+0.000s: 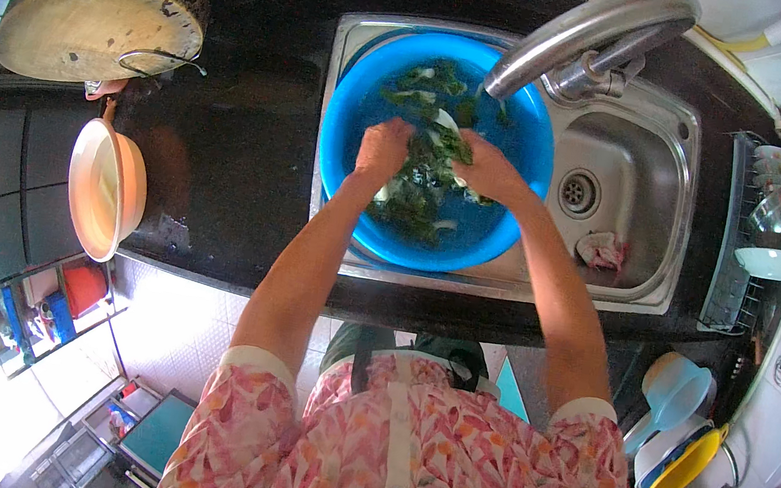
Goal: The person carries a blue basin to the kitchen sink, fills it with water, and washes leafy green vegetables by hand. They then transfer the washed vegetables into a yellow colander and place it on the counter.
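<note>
A blue plastic basin [421, 258] stands over the left bowl of a stainless steel sink, with water and leafy greens [415, 206] in it. My left hand [383, 148] is at the left of the greens, partly in the water; its fingertips are hidden. My right hand [486, 169] is closed on a bunch of greens [451, 143] with pale stalks near the basin's middle. Above the basin's upper right hangs the spout of a metal faucet [543, 36], with a thin stream of water seen below it.
On the right, the sink's other bowl [628, 173] holds a crumpled cloth [601, 250]. Farther right stands a dish rack [738, 220] with bowls. At the left are a large round wooden board [104, 34] and a cream plastic basin [134, 183] at the counter's edge. Colanders [687, 466] hang lower right.
</note>
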The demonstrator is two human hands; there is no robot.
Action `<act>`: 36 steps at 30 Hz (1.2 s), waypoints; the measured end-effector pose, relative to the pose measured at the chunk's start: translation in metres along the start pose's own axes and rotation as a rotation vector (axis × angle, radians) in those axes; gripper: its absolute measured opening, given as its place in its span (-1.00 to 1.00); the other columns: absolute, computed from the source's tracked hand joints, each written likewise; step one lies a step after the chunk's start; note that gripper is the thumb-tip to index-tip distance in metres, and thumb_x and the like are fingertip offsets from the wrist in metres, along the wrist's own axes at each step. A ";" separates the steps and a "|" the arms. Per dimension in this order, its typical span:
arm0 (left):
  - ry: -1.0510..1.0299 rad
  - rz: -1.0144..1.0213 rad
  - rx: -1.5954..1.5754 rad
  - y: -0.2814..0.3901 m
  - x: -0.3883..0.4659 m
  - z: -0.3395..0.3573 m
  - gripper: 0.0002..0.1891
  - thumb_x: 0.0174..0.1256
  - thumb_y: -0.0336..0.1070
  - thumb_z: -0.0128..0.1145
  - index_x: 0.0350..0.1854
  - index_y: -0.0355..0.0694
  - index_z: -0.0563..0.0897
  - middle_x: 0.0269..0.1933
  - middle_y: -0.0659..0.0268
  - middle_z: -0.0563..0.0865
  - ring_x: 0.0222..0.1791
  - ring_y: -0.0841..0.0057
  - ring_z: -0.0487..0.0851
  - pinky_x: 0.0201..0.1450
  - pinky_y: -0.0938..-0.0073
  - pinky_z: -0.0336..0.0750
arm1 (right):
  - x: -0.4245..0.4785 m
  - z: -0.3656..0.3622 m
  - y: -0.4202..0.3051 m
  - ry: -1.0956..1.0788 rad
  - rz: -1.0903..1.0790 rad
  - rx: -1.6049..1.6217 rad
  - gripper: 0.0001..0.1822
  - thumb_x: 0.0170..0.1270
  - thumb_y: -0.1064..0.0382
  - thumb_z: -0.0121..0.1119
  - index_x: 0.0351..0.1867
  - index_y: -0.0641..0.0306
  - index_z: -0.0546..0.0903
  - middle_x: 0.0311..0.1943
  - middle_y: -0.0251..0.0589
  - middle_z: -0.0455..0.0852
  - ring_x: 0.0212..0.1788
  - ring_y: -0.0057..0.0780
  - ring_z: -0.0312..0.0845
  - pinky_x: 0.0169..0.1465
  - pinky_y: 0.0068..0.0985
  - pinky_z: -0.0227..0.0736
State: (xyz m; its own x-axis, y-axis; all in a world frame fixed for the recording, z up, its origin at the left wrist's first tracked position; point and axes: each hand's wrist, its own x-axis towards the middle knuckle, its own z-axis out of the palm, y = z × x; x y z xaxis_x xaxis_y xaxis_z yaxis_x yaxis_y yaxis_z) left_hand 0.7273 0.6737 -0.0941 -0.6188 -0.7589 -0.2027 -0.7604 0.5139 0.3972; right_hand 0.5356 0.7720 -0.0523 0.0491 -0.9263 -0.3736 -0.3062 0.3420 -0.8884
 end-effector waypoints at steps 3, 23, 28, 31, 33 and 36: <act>0.250 -0.280 -0.538 -0.006 -0.007 -0.015 -0.57 0.04 -0.26 0.30 -0.02 -0.27 0.54 -0.11 0.11 0.61 -0.09 0.16 0.61 0.01 0.24 0.50 | -0.005 -0.029 -0.010 0.031 -0.155 -0.295 -0.31 -0.04 0.36 0.25 0.25 0.07 0.40 0.27 0.10 0.19 0.33 0.08 0.13 0.36 -0.14 0.14; 0.024 -0.800 -2.149 0.023 0.001 0.014 -0.51 0.37 0.16 -0.09 0.09 -0.13 0.54 -0.01 0.19 0.66 -0.03 0.25 0.62 0.08 0.18 0.50 | 0.062 0.052 -0.046 0.459 -0.322 -0.652 -0.60 0.13 -0.08 0.23 -0.10 0.08 0.57 -0.01 -0.05 0.50 0.02 0.05 0.47 -0.10 -0.09 0.53; 0.079 -0.624 -1.354 0.021 -0.005 -0.011 -0.56 0.35 -0.04 0.08 0.08 -0.29 0.57 -0.02 0.17 0.65 -0.05 0.39 0.58 0.04 0.32 0.46 | 0.088 0.015 -0.008 0.321 -0.046 -0.924 -0.56 0.21 0.01 0.19 0.08 0.09 0.52 0.23 0.02 0.39 0.16 0.03 0.40 0.12 -0.12 0.40; 0.166 -0.405 -0.858 0.013 -0.009 -0.031 -0.54 0.31 -0.03 0.14 0.07 -0.31 0.59 0.01 0.09 0.66 -0.03 0.39 0.59 0.10 0.43 0.43 | 0.079 -0.009 -0.015 0.001 0.046 -0.712 -0.57 0.23 0.16 0.17 0.14 0.13 0.50 0.00 0.01 0.56 0.02 -0.07 0.52 0.07 -0.21 0.44; 0.170 -0.229 -0.679 0.008 -0.012 -0.045 -0.29 0.13 0.14 0.27 0.22 -0.26 0.48 0.21 -0.02 0.51 0.20 0.18 0.48 0.25 0.27 0.33 | 0.066 -0.030 -0.026 -0.231 0.103 -0.662 -0.49 0.26 0.23 0.11 0.27 0.14 0.41 0.20 0.03 0.46 0.17 -0.15 0.46 0.18 -0.32 0.41; -0.121 -0.050 -0.147 0.010 -0.028 -0.056 0.13 -0.20 0.31 0.40 0.43 -0.16 0.18 0.43 -0.07 0.15 0.40 -0.09 0.15 0.37 -0.02 0.13 | 0.028 -0.033 -0.030 -0.346 0.055 -0.727 -0.21 0.12 0.08 0.27 0.39 0.05 0.21 0.45 -0.02 -0.02 0.38 0.04 0.09 0.25 -0.09 0.32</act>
State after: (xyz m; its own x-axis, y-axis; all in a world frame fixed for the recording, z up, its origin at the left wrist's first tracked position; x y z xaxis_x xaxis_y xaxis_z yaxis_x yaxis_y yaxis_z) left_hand 0.7478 0.6778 -0.0344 -0.6069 -0.7239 -0.3281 -0.7593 0.4063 0.5083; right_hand 0.5144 0.7303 -0.0273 0.2713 -0.7687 -0.5792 -0.8529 0.0869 -0.5147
